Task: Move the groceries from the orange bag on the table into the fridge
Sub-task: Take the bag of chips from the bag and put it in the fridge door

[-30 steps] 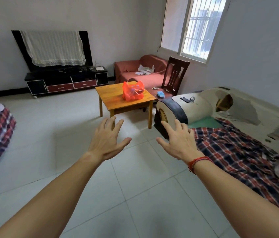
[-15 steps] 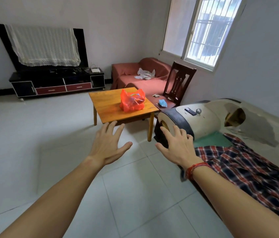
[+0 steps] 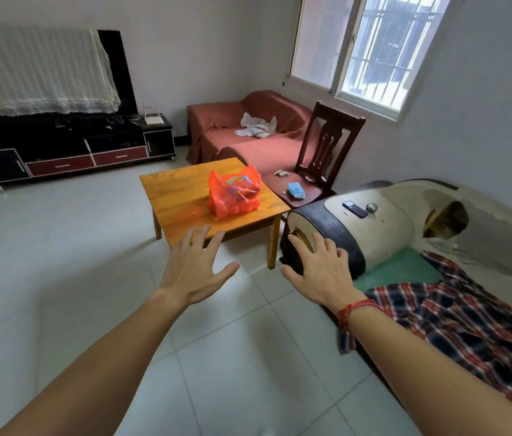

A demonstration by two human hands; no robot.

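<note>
orange bag (image 3: 234, 195): on the wooden table (image 3: 179, 196), right of its middle and back from the near edge; slumped yet upright, gathered top pointing up, colourful packets showing through the thin plastic.
left hand (image 3: 196, 272): stretched forward palm down above the tiled floor (image 3: 59, 278), fingers (image 3: 199, 237) straight and spread apart, thumb out to the side; empty, fingertips seen against the near table edge, contact impossible to tell.
right hand (image 3: 320, 272): stretched forward likewise, fingers (image 3: 319, 243) spread and slightly bent, gripping nothing; seen in front of the dark rounded sofa arm (image 3: 327, 221), touching or just short of it – unclear.
bearing from the fingers: straight ahead and beyond the near table edge, between the two hands but closer to the left hand's line than to the right's.
nearer hand: the left, by judgement; for the right, a reach across the table's near right corner.
long axis: none strong – about as wide as tall, so probably best taken from above by the gathered top, or cradled from both sides.
step in hand: most likely the approach to the table; nothing lifted yet, all groceries seemingly inside the bag.
fridge: not in view.
possible trouble: thin plastic and loose contents, likely to sag or tip if grabbed low on one side.
nearby: wooden chair (image 3: 330, 143) just beside the table's right edge, small blue packet (image 3: 296, 189) on its seat; dark phone (image 3: 354, 209) lying on top of the sofa arm.
</note>
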